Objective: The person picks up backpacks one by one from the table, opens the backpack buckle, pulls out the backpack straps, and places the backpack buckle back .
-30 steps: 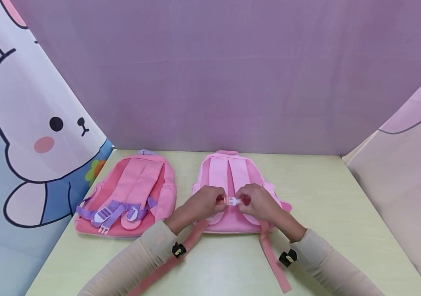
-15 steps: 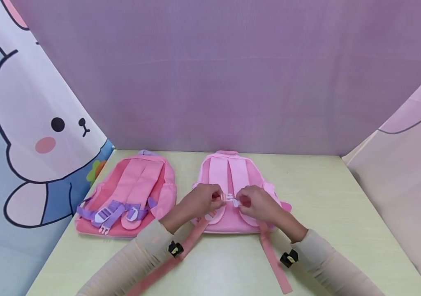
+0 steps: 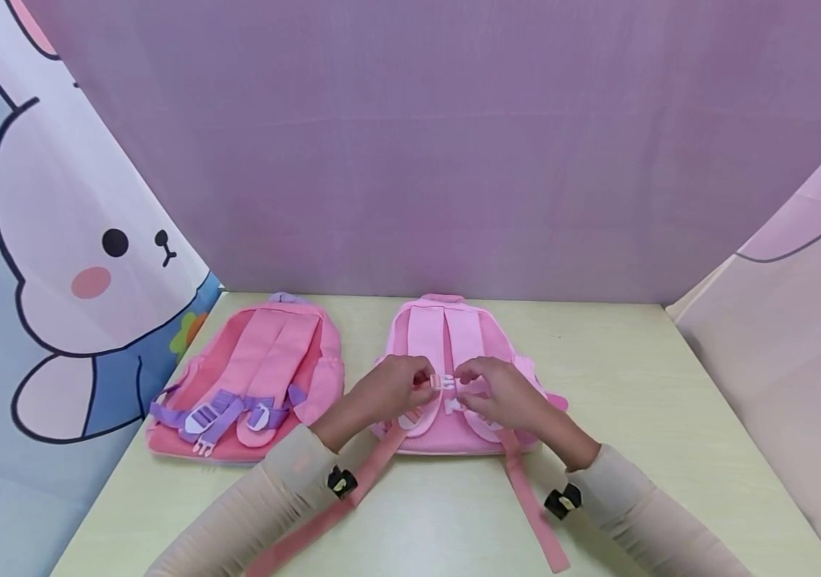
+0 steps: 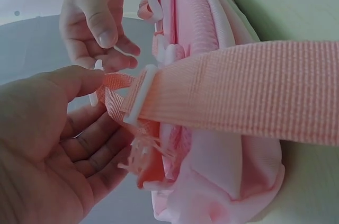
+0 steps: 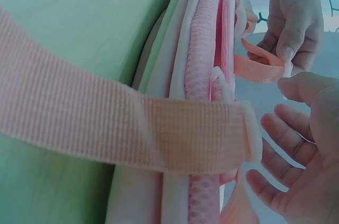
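Observation:
A pink backpack [image 3: 446, 441] lies on the table with its shoulder straps facing up. Over its middle my left hand [image 3: 402, 386] pinches a white pronged buckle half [image 3: 442, 382] on an orange-pink webbing strap. In the left wrist view the strap loop [image 4: 119, 80] runs from the thumb to a white slider [image 4: 142, 94]. The white socket half [image 3: 453, 405] rests on the bag, apart from the pronged half. My right hand [image 3: 500, 390] hovers just right of the prongs, and in the right wrist view its fingers [image 5: 286, 155] are loosely bent and hold nothing.
A second backpack [image 3: 273, 336], coral pink with purple straps and a white buckle [image 3: 202, 447], lies to the left. Two loose webbing tails [image 3: 536, 509] hang toward the front of the table [image 3: 685, 449]. A purple cloth wall stands behind.
The buckle was joined between both hands and has come apart. The right hand has let go of the socket half, which dropped onto the bag; the left hand drew slightly left with the pronged half.

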Demonstrator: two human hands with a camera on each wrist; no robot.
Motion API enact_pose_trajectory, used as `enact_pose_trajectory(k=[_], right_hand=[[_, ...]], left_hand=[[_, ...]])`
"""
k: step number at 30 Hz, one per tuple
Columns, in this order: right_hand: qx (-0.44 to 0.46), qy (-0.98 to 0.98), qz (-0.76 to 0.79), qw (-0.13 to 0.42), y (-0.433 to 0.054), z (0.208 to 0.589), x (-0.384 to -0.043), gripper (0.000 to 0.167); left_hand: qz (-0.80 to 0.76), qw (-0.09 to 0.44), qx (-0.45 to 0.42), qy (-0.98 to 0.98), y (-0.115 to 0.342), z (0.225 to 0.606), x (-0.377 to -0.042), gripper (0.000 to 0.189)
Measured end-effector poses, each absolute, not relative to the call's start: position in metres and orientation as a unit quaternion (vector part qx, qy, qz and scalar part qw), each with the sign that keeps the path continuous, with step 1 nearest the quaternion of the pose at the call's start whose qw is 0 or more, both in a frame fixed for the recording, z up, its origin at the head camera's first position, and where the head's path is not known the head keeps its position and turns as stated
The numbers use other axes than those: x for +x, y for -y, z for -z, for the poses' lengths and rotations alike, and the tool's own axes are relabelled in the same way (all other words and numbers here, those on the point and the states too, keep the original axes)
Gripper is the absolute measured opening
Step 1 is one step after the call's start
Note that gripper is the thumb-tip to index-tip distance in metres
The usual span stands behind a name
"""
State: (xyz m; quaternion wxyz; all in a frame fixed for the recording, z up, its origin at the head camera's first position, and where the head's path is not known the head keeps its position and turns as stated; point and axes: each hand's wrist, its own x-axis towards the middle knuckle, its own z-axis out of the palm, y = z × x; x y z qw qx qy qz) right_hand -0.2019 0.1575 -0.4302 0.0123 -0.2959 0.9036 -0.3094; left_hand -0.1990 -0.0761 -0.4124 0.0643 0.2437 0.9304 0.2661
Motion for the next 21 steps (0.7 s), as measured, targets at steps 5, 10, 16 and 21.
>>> enact_pose_trajectory(k=[5, 10, 16, 21], right_hand=[[-0.31, -0.897, 0.316, 0.003, -0.153, 0.428, -0.201, 0.035], [-0.313, -0.898, 0.309, -0.007, -0.147, 0.425, -0.2, 0.036], [-0.315, -0.896, 0.314, -0.023, -0.142, 0.424, -0.198, 0.029], [-0.311, -0.898, 0.311, -0.032, -0.14, 0.425, -0.198, 0.027]], left_hand=[[-0.268, 0.071, 0.248, -0.928, 0.074, 0.409, -0.199, 0.017], [-0.265, 0.069, 0.255, -0.927, 0.073, 0.407, -0.199, 0.021], [-0.274, 0.072, 0.258, -0.924, 0.072, 0.401, -0.197, 0.025], [-0.294, 0.083, 0.254, -0.918, 0.075, 0.398, -0.195, 0.021]])
